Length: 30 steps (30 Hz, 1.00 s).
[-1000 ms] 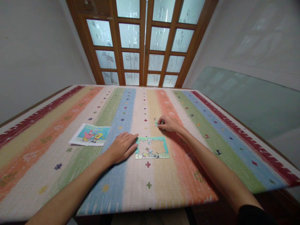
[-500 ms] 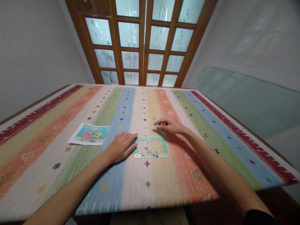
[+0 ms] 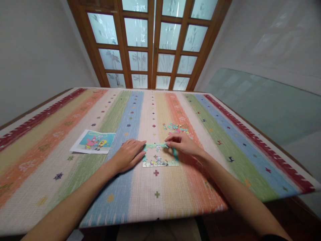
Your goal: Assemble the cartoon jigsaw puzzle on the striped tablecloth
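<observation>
A partly assembled jigsaw puzzle point(image 3: 150, 164) lies on the striped tablecloth, its frame built around a gap where the cloth shows through. My left hand point(image 3: 129, 154) rests flat beside its left edge, fingers stretched out and fingertips at the border. Over the upper right part of the puzzle, my right hand point(image 3: 184, 144) pinches a small puzzle piece point(image 3: 166, 143) between thumb and fingers. That hand hides part of the top and right borders. Just beyond it is a pile of loose puzzle pieces point(image 3: 175, 127), mostly turquoise with some pink and yellow.
A printed cartoon picture point(image 3: 96, 142) lies on the left, its near edge slightly raised. The striped tablecloth point(image 3: 144, 197) covers the table. Wooden doors with glass panes point(image 3: 152, 50) stand behind, and a pale glass panel point(image 3: 263, 103) leans at the right wall.
My right hand has come back from the loose pieces to the puzzle's upper right, bringing a puzzle piece. More of the pile now shows. My left hand stays by the left edge.
</observation>
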{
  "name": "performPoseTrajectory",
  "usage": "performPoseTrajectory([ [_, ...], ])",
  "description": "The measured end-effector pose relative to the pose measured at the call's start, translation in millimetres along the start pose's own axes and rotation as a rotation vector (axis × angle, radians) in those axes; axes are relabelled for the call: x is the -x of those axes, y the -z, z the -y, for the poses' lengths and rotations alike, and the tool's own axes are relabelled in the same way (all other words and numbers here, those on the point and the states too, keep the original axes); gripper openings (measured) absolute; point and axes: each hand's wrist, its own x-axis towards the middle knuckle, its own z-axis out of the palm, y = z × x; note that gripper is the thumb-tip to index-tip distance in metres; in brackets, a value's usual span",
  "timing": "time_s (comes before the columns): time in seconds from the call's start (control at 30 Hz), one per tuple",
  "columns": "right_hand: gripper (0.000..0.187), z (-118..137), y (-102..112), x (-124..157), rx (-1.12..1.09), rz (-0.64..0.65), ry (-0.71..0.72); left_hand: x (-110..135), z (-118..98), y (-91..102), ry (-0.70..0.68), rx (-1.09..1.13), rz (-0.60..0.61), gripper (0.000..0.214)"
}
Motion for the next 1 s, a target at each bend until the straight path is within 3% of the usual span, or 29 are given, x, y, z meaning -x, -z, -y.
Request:
performPoseTrajectory([
  [0.23,0.010,6,-14,5,0.083,-0.077,0.001,0,0,0.5,0.006,-0.003,0.001,0.044],
  [0.6,0.012,5,-28,4,0.086,-0.075,-0.027,-1,-1,2.1,0.011,0.005,0.012,0.043],
  [1.0,0.012,9,-30,3,0.444,-0.153,0.033,0,-2,2.4,0.012,-0.008,0.022,0.043],
])
